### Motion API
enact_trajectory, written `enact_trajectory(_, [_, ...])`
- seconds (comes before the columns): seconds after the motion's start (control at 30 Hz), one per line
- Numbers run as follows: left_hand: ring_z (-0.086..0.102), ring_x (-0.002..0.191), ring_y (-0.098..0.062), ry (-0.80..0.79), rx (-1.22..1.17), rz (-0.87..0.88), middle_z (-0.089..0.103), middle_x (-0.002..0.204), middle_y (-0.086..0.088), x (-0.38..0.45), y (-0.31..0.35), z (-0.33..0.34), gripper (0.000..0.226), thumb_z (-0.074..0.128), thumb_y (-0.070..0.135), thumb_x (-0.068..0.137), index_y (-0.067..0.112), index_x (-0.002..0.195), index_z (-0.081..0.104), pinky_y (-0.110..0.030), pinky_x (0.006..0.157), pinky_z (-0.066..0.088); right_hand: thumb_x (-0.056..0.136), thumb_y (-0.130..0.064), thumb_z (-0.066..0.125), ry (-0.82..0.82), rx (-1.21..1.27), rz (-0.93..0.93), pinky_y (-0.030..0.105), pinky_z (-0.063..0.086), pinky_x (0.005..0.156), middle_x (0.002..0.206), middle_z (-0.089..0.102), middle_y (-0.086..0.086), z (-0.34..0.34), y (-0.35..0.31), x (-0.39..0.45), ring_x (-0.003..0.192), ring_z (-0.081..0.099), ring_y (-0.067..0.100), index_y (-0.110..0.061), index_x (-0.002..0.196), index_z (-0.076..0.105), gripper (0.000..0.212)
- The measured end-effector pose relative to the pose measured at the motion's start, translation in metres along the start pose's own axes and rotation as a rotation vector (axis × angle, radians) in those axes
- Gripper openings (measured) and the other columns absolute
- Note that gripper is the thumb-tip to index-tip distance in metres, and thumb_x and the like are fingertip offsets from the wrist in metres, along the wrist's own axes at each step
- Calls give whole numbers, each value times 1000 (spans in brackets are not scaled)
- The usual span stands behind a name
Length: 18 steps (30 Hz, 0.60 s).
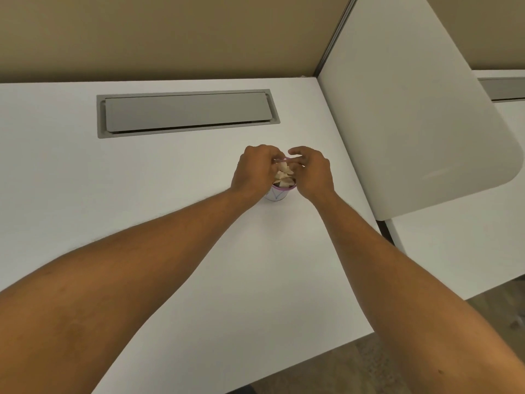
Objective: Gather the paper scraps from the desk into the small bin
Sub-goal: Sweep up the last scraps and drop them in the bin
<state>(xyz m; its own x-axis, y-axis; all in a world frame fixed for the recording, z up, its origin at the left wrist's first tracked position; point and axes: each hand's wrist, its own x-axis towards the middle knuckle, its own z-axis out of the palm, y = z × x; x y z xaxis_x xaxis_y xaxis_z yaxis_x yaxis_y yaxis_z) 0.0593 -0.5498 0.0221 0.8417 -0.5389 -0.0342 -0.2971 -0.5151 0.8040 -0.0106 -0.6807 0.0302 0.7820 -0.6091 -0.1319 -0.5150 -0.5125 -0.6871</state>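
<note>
A small white bin (276, 194) with a pink rim stands on the white desk (170, 194), right of the middle. Pale paper scraps (284, 175) are heaped in its mouth and rise above the rim. My left hand (253, 172) is curled over the bin's left side, its fingers bent down onto the scraps. My right hand (313, 173) hovers over the right side, fingers loosely apart and one fingertip reaching across the far rim. Both hands hide most of the bin's upper part. No loose scraps show on the desk.
A grey cable hatch (186, 112) is set into the desk behind the bin. A white divider panel (412, 123) rises close to the right of the hands. A tan wall panel (170, 32) backs the desk. The desk's front edge runs at lower right, with floor beyond.
</note>
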Motion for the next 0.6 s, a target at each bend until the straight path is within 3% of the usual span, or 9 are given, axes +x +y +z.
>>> enact_trajectory(0.1, [75,104,-21,64,-107,-34,79,117,-6,-4,-8,-15,28,67,4,94,13,119,78,-37,96,61,91,-8,64,31,202,86,27,55,64,103,79,5,-11,2,-1,89,75,21,-15,111,72,23])
enact_trajectory(0.23, [75,97,-19,136,-329,-125,79,111,-8,-20,-34,-47,25,68,0,95,6,117,78,-38,86,66,88,-9,70,156,454,199,30,53,56,93,80,4,-23,-2,-13,61,67,13,-16,104,73,18])
enact_trajectory(0.37, [76,91,-14,170,-362,-183,79,100,-4,-62,-81,-89,18,72,4,93,9,109,80,-34,78,67,90,-10,68,250,375,105,33,61,56,94,76,6,-11,-16,-48,70,71,19,-16,103,73,15])
enact_trajectory(0.43, [73,83,-9,193,-265,-206,78,95,4,-96,-108,-111,13,75,13,93,16,104,81,-22,75,63,90,-9,68,136,262,-10,29,60,56,91,73,-1,13,-26,-76,74,69,21,-15,103,73,15])
enact_trajectory(0.5, [67,76,-9,219,-133,-230,76,92,11,-135,-138,-133,9,79,20,90,23,98,80,-8,71,49,88,-10,74,-87,218,-63,29,58,58,93,71,-4,46,-34,-104,70,65,18,-16,105,73,18])
enact_trajectory(0.6, [58,78,-12,218,40,-260,70,95,14,-190,-183,-163,14,82,24,87,32,95,74,-10,71,39,82,-15,83,-356,77,-112,24,51,69,105,69,-3,105,-43,-137,70,62,11,-19,111,72,31])
